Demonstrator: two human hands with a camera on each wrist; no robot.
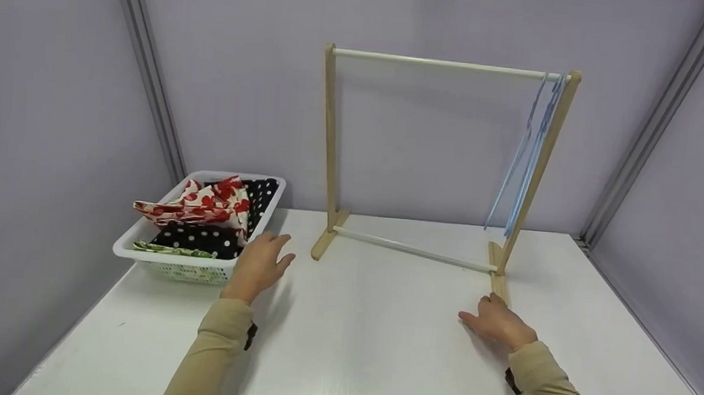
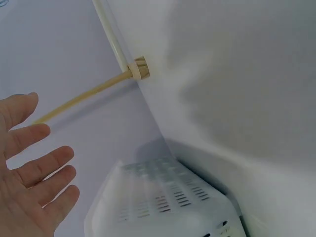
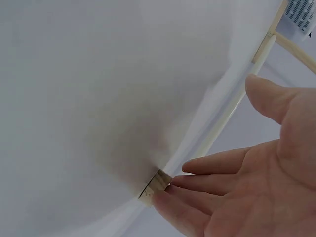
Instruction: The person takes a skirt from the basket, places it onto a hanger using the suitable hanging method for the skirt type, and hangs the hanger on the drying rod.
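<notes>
My left hand (image 1: 258,265) hovers at the right edge of a white plastic basket (image 1: 177,259), fingers extended and nothing in them. In the left wrist view its fingers (image 2: 49,158) are spread apart. Folded cloths fill the basket: a red-and-white patterned cloth (image 1: 215,203) on top, a black polka-dot cloth (image 1: 200,236) and a green-patterned cloth (image 1: 172,250). My right hand (image 1: 498,322) is by the front end of the wooden rack's right foot (image 1: 499,288), its fingertips right at that foot in the right wrist view. The right hand's fingers are straight and hold nothing.
A small wooden garment rack (image 1: 329,140) with a white top rail (image 1: 436,62) and lower rail (image 1: 410,249) stands at the back of the white table (image 1: 348,333). Several light-blue hangers (image 1: 534,154) hang bunched at the rail's right end. Grey panels (image 1: 426,17) enclose the back and sides.
</notes>
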